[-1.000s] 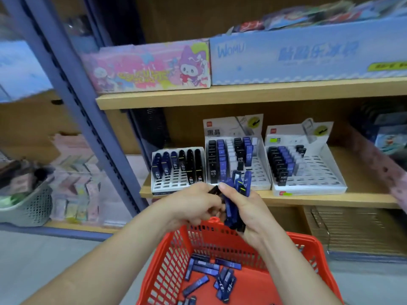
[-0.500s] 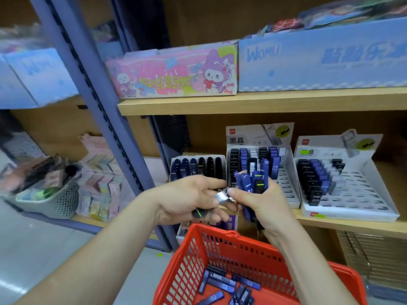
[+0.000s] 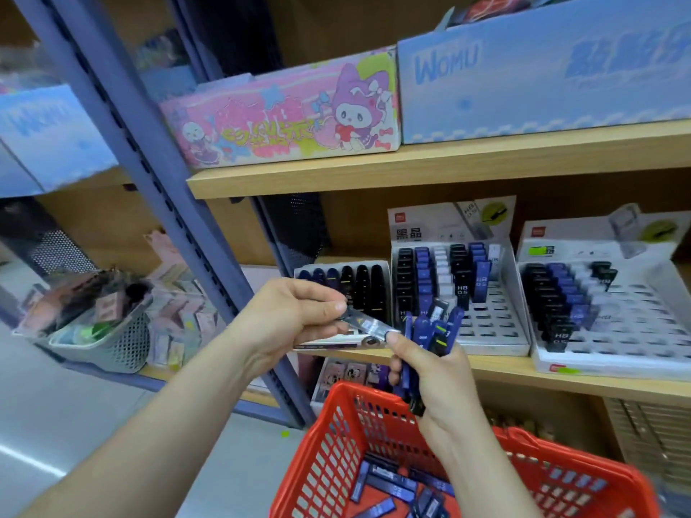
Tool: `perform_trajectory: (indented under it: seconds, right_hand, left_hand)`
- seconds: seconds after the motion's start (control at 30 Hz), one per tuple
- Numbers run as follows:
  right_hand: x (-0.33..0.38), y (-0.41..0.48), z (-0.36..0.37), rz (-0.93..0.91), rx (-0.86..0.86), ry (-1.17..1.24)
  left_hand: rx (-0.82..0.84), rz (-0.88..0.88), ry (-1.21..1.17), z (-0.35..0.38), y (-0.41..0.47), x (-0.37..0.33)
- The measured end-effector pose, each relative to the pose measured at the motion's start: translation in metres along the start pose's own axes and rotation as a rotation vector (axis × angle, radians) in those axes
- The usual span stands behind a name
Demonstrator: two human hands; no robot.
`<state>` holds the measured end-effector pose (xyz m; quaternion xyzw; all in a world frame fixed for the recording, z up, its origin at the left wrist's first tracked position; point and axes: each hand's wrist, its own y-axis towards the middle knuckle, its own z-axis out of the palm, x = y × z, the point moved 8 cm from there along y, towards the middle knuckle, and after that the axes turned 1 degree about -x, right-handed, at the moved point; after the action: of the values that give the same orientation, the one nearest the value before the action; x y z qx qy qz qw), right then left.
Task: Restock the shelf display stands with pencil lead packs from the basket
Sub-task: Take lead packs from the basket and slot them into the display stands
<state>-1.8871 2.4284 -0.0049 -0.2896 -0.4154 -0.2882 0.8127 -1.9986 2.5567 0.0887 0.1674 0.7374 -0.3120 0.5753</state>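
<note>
The right stand point(image 3: 613, 312) runs off the frame's edge, and the left hand point(image 3: 288, 323) hides part of the blurred pack point(image 3: 368, 325).

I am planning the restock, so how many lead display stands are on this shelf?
3. The left stand sits partly behind the left hand; the middle stand is beside it; the right stand is cut by the frame edge. More may be hidden beyond it.

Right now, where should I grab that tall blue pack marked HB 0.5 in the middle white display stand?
Probably pinch the tall blue pack by its upper end, coming from above and in front. It stands upright in a slot of the middle white display stand, top end sticking up free, while a black pack stands close on its left.
</note>
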Motion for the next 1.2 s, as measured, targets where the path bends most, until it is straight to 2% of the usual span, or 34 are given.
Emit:
perform_trajectory:
  seconds: [0.13, 0.33, 0.5, 0.73, 0.97, 1.07, 1.2]
  right_hand:
    - [-0.010, 0.002, 0.006, -0.005, 0.017, -0.078]
    - [-0.005, 0.010, -0.012, 0.021, -0.016, -0.132]
    - [-0.007, 0.011, -0.021, 0.053, 0.005, -0.138]
    - [-0.012, 0.009, -0.024, 0.112, 0.028, -0.074]
    - [-0.011, 0.005, -0.020, 0.149, 0.058, -0.061]
    - [-0.011, 0.003, -0.019, 0.149, 0.058, -0.049]
    - [-0.012, 0.001, -0.017, 0.160, 0.066, -0.066]
  left_hand:
    - [-0.121, 0.046, 0.055, -0.010, 0.013, 0.005]
    - [-0.338, 0.301, 0.417, -0.046, 0.051, -0.027]
    - [-0.274, 0.419, 0.741, -0.021, 0.082, -0.018]
    - [-0.231, 0.403, 0.678, -0.016, 0.107, 0.006]
    - [-0.153, 0.427, 0.861, -0.007, 0.112, 0.003]
    - [-0.133, 0.370, 0.882, -0.003, 0.119, 0.010]
    - [-0.160, 0.443, 0.857, 0.003, 0.124, 0.008]
